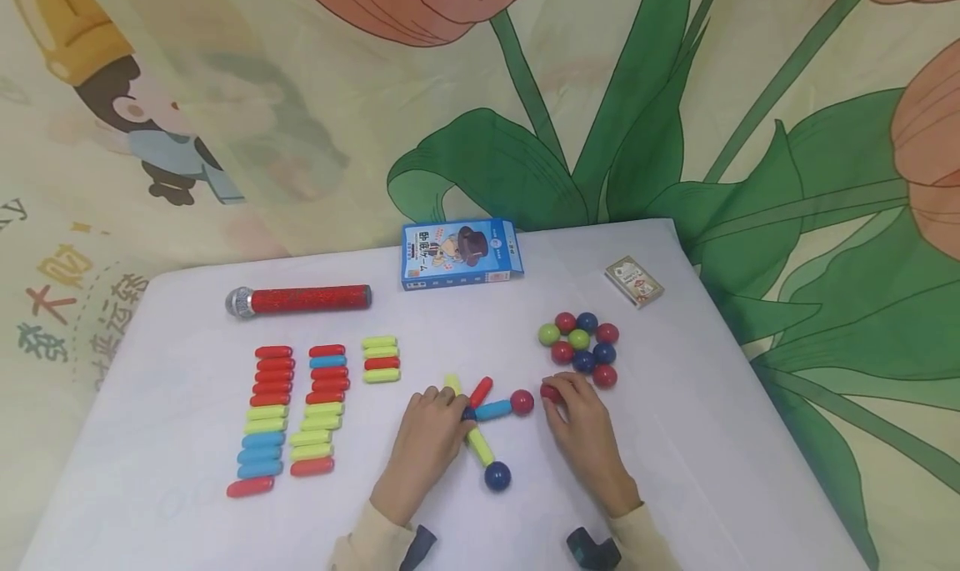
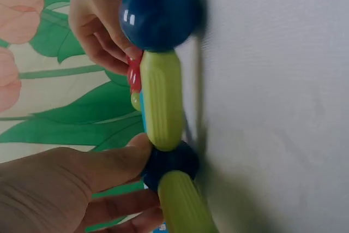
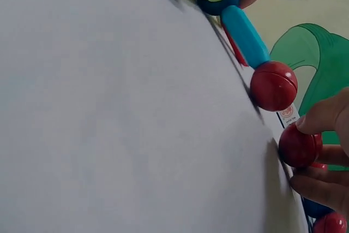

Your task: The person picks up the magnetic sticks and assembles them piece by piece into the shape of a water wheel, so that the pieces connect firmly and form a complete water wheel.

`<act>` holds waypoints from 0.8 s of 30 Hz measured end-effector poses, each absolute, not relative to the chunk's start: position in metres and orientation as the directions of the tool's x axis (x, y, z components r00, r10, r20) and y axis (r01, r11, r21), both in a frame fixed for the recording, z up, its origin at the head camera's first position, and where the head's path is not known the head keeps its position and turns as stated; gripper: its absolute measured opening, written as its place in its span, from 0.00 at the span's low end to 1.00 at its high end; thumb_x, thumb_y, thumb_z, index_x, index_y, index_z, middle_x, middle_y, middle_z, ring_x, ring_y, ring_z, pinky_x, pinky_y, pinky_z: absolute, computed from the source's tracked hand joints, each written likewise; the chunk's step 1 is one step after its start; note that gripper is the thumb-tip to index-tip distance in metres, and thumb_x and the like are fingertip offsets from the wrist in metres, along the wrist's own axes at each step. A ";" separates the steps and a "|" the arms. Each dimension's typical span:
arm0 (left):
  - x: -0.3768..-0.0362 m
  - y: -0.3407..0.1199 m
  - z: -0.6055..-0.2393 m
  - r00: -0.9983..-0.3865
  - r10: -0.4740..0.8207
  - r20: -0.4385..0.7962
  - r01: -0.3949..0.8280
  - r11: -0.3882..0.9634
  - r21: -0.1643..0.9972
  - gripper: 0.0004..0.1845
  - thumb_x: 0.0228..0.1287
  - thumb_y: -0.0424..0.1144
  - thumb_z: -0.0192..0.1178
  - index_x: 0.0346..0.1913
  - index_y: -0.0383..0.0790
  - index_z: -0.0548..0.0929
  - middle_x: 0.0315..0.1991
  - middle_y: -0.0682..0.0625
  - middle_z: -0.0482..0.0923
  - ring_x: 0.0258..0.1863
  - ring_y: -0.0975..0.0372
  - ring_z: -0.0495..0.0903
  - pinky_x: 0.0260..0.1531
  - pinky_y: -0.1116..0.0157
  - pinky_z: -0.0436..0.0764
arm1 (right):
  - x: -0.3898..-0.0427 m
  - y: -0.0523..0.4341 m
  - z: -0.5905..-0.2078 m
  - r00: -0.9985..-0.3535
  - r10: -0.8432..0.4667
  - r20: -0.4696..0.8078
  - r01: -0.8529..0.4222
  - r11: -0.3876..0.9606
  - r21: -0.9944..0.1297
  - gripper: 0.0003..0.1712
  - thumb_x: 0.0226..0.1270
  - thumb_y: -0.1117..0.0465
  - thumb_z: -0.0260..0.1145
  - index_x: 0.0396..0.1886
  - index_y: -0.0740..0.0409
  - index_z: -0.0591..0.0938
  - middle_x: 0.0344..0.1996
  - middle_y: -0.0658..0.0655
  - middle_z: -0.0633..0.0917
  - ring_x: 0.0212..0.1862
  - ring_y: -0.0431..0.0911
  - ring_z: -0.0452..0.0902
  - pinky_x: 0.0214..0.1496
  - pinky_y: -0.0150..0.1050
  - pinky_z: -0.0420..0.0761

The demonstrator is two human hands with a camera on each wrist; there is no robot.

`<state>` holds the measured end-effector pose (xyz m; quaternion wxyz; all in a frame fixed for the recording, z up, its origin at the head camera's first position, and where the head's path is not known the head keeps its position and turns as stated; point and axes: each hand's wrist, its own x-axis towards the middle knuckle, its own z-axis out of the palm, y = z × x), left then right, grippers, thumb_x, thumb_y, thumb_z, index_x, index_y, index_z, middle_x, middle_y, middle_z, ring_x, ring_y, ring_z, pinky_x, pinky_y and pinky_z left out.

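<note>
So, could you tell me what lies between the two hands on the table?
In the head view, a blue stick tipped with a red ball runs from the left hand toward the right hand, which holds another red ball; a bare gap separates the balls.

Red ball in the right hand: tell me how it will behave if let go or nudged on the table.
The red ball, pinched by the right hand, is round and glossy, so it would probably roll freely on the smooth table. Its shiny surface looks slippery. It seems hard, probably not squashy.
</note>
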<state>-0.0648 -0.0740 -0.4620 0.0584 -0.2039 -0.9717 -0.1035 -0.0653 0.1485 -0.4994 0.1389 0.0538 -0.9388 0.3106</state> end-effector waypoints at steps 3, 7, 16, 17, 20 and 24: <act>-0.066 -0.076 -0.458 -0.898 0.419 0.133 0.438 0.879 0.189 0.16 0.49 0.40 0.74 0.43 0.41 0.85 0.32 0.50 0.80 0.30 0.61 0.70 0.29 0.68 0.67 | -0.070 0.146 -0.500 -0.971 -0.011 0.240 -0.166 0.752 -0.638 0.19 0.55 0.67 0.73 0.47 0.55 0.82 0.44 0.52 0.80 0.50 0.45 0.79 0.52 0.38 0.81; -0.067 -0.076 -0.456 -0.891 0.437 0.123 0.454 0.853 0.258 0.18 0.52 0.38 0.72 0.47 0.44 0.84 0.39 0.52 0.81 0.36 0.61 0.71 0.35 0.65 0.72 | -0.074 0.142 -0.499 -0.981 -0.030 0.193 -0.159 0.694 -0.703 0.19 0.56 0.66 0.72 0.48 0.53 0.81 0.46 0.50 0.81 0.52 0.43 0.78 0.53 0.38 0.80; -0.076 -0.053 -0.465 -0.868 0.478 0.133 0.494 0.805 0.328 0.18 0.55 0.42 0.70 0.49 0.45 0.82 0.38 0.53 0.85 0.33 0.63 0.68 0.33 0.70 0.71 | -0.068 0.138 -0.504 -0.976 -0.066 0.207 -0.199 0.644 -0.738 0.20 0.54 0.70 0.72 0.47 0.53 0.82 0.44 0.49 0.81 0.48 0.42 0.80 0.52 0.35 0.81; -0.078 -0.051 -0.467 -0.871 0.472 0.135 0.489 0.810 0.324 0.18 0.55 0.42 0.70 0.49 0.45 0.82 0.36 0.53 0.85 0.32 0.63 0.68 0.32 0.70 0.70 | -0.068 0.137 -0.504 -0.976 -0.066 0.206 -0.201 0.635 -0.746 0.20 0.54 0.71 0.72 0.47 0.53 0.82 0.44 0.49 0.81 0.48 0.42 0.80 0.51 0.35 0.81; -0.081 -0.047 -0.469 -0.879 0.456 0.138 0.476 0.821 0.316 0.16 0.55 0.41 0.70 0.47 0.45 0.83 0.32 0.54 0.84 0.30 0.64 0.68 0.30 0.71 0.69 | -0.068 0.137 -0.505 -0.978 -0.069 0.196 -0.196 0.621 -0.759 0.21 0.54 0.71 0.72 0.47 0.53 0.81 0.44 0.49 0.81 0.48 0.42 0.80 0.51 0.35 0.81; -0.084 -0.046 -0.470 -0.887 0.446 0.120 0.459 0.824 0.333 0.15 0.56 0.40 0.70 0.47 0.46 0.83 0.32 0.55 0.85 0.29 0.64 0.69 0.31 0.72 0.70 | -0.067 0.136 -0.505 -0.980 -0.072 0.186 -0.191 0.616 -0.764 0.21 0.53 0.70 0.72 0.47 0.53 0.81 0.44 0.49 0.81 0.48 0.42 0.81 0.51 0.35 0.81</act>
